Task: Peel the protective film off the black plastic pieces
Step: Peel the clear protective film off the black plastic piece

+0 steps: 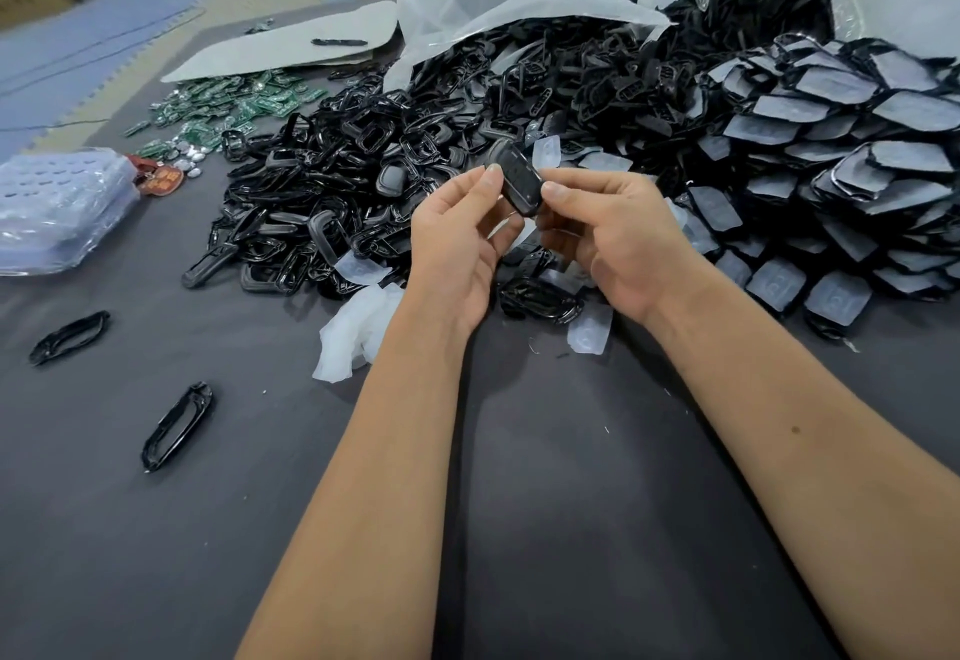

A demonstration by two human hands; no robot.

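Grey table (519,529), both hands (thumbs up) pinching black piece (519,181)

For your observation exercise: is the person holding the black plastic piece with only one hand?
No: both the left hand and the right hand pinch the black plastic piece between their fingertips above the table.

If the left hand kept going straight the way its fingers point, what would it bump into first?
Probably the heap of black plastic frames just beyond it. The left hand points up and away over the table while pinching the black piece with the right hand. Depth is hard to judge from this one view.
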